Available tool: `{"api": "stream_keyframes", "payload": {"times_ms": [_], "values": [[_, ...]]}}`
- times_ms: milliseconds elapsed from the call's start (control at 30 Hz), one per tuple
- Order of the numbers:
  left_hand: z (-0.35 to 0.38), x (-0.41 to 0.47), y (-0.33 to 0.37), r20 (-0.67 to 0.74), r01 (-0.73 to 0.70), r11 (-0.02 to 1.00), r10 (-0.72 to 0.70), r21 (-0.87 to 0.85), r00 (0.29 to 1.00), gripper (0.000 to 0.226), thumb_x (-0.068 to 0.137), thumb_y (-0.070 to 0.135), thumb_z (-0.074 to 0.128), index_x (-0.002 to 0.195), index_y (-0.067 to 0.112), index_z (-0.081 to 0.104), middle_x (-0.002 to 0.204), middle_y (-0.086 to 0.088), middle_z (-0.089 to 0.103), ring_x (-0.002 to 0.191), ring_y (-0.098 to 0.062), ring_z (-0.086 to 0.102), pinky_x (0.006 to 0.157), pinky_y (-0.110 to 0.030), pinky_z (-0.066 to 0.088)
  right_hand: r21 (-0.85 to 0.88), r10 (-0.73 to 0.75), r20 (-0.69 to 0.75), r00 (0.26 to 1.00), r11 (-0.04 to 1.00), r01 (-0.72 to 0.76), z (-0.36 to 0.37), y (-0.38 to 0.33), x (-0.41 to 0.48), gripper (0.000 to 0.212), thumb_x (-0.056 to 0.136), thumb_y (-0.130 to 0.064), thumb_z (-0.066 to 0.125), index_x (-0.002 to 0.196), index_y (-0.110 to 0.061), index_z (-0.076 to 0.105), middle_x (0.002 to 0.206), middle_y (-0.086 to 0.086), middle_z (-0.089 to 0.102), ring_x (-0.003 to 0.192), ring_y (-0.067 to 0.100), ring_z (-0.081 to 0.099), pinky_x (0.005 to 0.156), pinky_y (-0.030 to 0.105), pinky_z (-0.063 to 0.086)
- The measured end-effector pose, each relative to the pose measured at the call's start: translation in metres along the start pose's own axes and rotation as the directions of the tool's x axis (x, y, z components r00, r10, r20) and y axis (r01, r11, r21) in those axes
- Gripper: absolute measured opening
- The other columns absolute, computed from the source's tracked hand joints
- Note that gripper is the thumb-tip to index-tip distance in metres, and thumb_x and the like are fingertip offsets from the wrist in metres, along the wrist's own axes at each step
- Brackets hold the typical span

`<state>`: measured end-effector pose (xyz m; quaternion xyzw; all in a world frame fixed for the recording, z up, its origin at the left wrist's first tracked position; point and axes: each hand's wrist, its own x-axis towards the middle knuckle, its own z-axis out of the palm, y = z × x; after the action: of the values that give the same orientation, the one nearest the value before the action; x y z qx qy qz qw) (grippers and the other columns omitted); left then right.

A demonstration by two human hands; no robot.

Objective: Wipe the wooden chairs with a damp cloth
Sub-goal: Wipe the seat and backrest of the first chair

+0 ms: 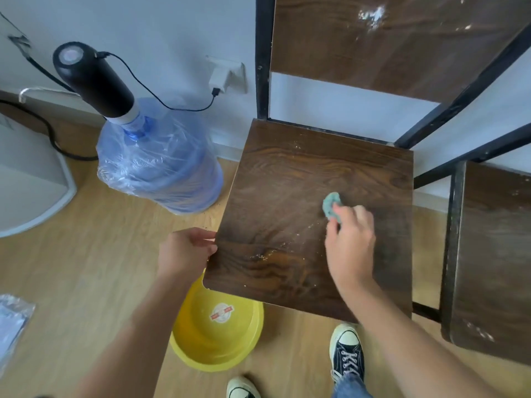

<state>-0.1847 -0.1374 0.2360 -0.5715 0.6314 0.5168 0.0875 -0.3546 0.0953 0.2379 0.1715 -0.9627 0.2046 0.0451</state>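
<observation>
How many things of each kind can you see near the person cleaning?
Dark wooden chairs with black metal frames: 2
Round yellow plastic basin: 1
Small green cloth: 1
Big blue water bottle wrapped in clear plastic: 1
Black canvas sneakers with pale toe caps: 2
Total: 7

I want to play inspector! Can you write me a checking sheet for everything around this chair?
Surface: chair seat, dark wood, pale crumbs near its front.
Job's things: teal cloth pressed on the seat; yellow basin on the floor, partly under the seat.
Clutter: wrapped water jug with black pump; plastic bag.
Hands: right hand holds the cloth; left hand grips the seat's left edge.
Cables: pump cable to wall charger.
Surroundings: second chair on the right, white specks; wooden floor.
</observation>
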Motion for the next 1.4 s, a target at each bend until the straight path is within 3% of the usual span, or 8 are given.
{"api": "stream_keyframes", "payload": {"times_ms": [233,533,733,900,1067,1167,1267,1400], "values": [[-0.019,-0.007,0.003,-0.09,-0.002,0.997,-0.005,-0.082,0.996,0.025,0.098,-0.001,0.066,0.098,0.021,0.076,0.104,-0.015,0.079,0.08,-0.029,0.07,0.072,-0.037,0.058,0.294,-0.474,0.244,0.846,0.868,0.401,0.033,-0.145,-0.117,0.019,0.09,0.003,0.054,0.095,-0.013,0.064,0.083,0.005,0.053,0.077,0.024,0.051,0.065,0.033,0.045],[-0.001,-0.013,0.018,0.021,-0.024,0.996,0.022,0.089,1.0,0.017,0.091,0.03,0.085,0.106,0.032,0.079,0.104,0.0,0.083,0.1,-0.028,0.077,0.099,-0.054,0.062,0.079,-0.318,0.133,0.939,0.948,0.31,0.0,-0.008,-0.06,0.011,0.085,0.001,0.064,0.089,-0.008,0.064,0.084,0.01,0.051,0.08,0.03,0.055,0.074,0.042,0.052],[0.01,-0.002,0.001,-0.052,-0.01,0.988,0.018,0.151,0.998,0.029,0.077,0.018,0.093,0.087,0.038,0.075,0.092,0.004,0.083,0.096,-0.029,0.08,0.095,-0.054,0.064,-0.124,0.125,0.068,0.99,0.985,-0.116,-0.054,0.099,-0.033,0.015,0.086,0.001,0.07,0.1,0.0,0.066,0.098,0.013,0.053,0.081,0.033,0.058,0.07,0.035,0.047],[0.005,0.0,-0.004,-0.084,0.012,0.986,0.002,0.167,0.996,0.015,0.082,0.019,0.092,0.088,0.028,0.08,0.084,-0.003,0.083,0.083,-0.03,0.081,0.088,-0.048,0.067,0.018,0.088,-0.007,0.996,0.996,-0.088,-0.025,0.028,-0.081,0.01,0.082,0.006,0.065,0.088,-0.001,0.063,0.09,0.008,0.048,0.077,0.028,0.054,0.068,0.03,0.042],[-0.014,-0.003,0.006,-0.14,0.024,0.991,-0.005,0.133,0.99,0.017,0.103,0.023,0.066,0.111,0.014,0.079,0.087,0.001,0.079,0.09,-0.03,0.076,0.092,-0.05,0.064,0.212,-0.205,0.333,0.921,0.967,0.139,0.029,-0.108,-0.13,0.017,0.097,-0.01,0.041,0.094,-0.015,0.057,0.083,-0.003,0.047,0.077,0.015,0.051,0.065,0.018,0.039],[-0.03,-0.011,0.017,-0.237,-0.005,0.985,0.045,0.17,0.971,0.022,0.102,0.022,0.06,0.113,0.016,0.078,0.093,0.004,0.078,0.093,-0.03,0.074,0.096,-0.05,0.062,0.302,-0.4,0.343,0.85,0.904,0.303,0.033,-0.169,-0.131,0.014,0.082,-0.004,0.048,0.083,-0.018,0.049,0.074,-0.002,0.05,0.068,0.016,0.05,0.051,0.025,0.038],[-0.042,-0.013,0.022,-0.268,-0.027,0.993,0.057,0.116,0.962,0.029,0.098,0.021,0.056,0.115,0.017,0.079,0.1,0.0,0.079,0.101,-0.031,0.074,0.099,-0.05,0.061,0.268,-0.387,0.2,0.9,0.905,0.33,0.037,-0.18,-0.122,0.014,0.084,-0.003,0.049,0.08,-0.016,0.054,0.076,0.004,0.052,0.071,0.023,0.049,0.058,0.033,0.038],[-0.035,-0.008,0.022,-0.212,-0.022,0.999,0.027,0.028,0.977,0.03,0.104,0.02,0.056,0.123,0.011,0.077,0.109,-0.006,0.077,0.11,-0.032,0.073,0.101,-0.049,0.059,0.15,-0.343,0.327,0.881,0.939,0.31,0.035,-0.102,-0.125,0.015,0.091,-0.005,0.051,0.084,-0.016,0.058,0.085,0.003,0.048,0.08,0.021,0.047,0.065,0.03,0.036]]}}
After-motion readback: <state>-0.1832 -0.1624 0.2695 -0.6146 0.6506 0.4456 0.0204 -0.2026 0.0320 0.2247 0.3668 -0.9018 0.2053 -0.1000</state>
